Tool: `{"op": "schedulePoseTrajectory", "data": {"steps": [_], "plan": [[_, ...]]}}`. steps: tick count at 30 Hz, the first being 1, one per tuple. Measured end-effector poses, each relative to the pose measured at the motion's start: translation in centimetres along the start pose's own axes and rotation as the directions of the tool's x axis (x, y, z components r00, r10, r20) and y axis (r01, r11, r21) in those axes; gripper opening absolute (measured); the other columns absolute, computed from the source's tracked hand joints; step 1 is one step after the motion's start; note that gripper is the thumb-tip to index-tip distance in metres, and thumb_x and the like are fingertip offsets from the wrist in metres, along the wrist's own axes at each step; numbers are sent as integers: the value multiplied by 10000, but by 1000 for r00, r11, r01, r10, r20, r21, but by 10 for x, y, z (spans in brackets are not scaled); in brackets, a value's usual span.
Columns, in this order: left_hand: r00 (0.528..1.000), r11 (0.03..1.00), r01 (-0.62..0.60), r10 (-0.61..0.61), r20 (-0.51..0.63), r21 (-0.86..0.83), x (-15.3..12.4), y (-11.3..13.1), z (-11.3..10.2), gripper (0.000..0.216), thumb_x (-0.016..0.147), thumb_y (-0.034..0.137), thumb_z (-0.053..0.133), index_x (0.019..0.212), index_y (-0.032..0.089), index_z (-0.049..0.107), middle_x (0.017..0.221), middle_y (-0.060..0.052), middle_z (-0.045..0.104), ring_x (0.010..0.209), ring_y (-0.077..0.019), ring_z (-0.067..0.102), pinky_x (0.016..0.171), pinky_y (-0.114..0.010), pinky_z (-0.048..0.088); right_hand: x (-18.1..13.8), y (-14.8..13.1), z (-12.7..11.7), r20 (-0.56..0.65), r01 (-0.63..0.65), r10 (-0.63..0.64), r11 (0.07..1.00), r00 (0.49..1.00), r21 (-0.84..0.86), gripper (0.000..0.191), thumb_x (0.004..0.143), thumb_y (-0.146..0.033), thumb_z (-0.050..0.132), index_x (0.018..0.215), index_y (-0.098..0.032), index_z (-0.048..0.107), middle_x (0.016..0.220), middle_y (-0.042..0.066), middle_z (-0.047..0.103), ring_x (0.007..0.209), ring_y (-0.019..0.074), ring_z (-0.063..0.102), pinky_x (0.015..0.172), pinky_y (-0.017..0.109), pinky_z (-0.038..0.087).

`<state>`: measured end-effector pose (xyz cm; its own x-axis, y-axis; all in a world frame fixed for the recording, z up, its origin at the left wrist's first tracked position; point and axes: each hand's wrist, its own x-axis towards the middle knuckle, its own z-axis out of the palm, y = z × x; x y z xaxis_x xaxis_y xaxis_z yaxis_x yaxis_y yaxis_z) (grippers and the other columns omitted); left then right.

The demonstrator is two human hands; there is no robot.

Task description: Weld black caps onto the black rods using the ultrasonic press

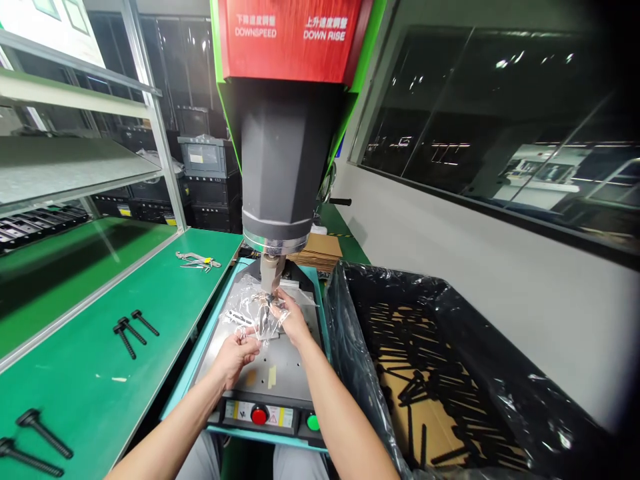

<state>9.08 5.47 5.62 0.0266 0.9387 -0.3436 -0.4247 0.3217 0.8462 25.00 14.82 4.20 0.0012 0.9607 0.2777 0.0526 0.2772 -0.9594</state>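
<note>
A clear plastic bag [243, 301] lies crumpled over the machine's metal plate [253, 377], right under the narrow metal tip [272, 272] of the press head. Small parts show through the film, too blurred by glare to name. My left hand [237, 357] pinches the near edge of the bag between thumb and fingers. On the far right side of it, my right hand [293, 319] is closed on the film beside the tip, its fingertips partly hidden. Whether the tip touches the bag I cannot tell.
A red button [259, 415] and a green button [313, 422] sit on the machine's front. To the right stands a bin lined with black plastic [350, 333], holding many black bolt-like parts [417, 387]. Similar black bolts [131, 330] and pliers [197, 260] lie on the green bench [165, 287].
</note>
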Motion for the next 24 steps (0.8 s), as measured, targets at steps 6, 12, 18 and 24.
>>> {"op": "schedulePoseTrajectory", "data": {"steps": [6, 12, 18, 24], "plan": [[1000, 1000, -9, 9, -19, 13, -4, 2, 0, 489, 624, 109, 824, 1055, 146, 597, 671, 24, 615, 560, -86, 580, 522, -163, 436, 7, -8, -2, 2, 96, -96, 994, 995, -53, 436, 766, -338, 649, 1185, -221, 672, 1243, 102, 635, 1116, 276, 590, 980, 445, 449], [999, 1000, -16, 16, -39, 7, -2, 5, -3, 498, 600, 136, 844, 1042, 145, 615, 683, 17, 629, 561, -90, 589, 521, -171, 430, 24, -17, 4, 12, 120, -120, 990, 993, -68, 207, 762, -312, 612, 888, -194, 728, 1091, 93, 669, 1063, 261, 602, 1012, 423, 405], [999, 1000, -12, 12, -34, 9, 1, 4, -5, 584, 536, 175, 881, 1051, 133, 609, 664, 24, 628, 566, -89, 584, 528, -168, 427, 20, -6, 11, -45, 31, -34, 998, 998, -48, 280, 717, -336, 665, 963, -202, 675, 1000, 64, 686, 971, 251, 622, 955, 415, 444], [1000, 1000, 6, -5, -30, 29, 2, 1, -6, 573, 557, 173, 867, 1063, 152, 599, 657, 31, 618, 565, -91, 579, 534, -173, 425, 10, -2, 10, -46, -53, 56, 997, 997, 61, 474, 695, -383, 700, 1133, -209, 644, 1169, 94, 668, 1057, 262, 615, 944, 396, 469]]}}
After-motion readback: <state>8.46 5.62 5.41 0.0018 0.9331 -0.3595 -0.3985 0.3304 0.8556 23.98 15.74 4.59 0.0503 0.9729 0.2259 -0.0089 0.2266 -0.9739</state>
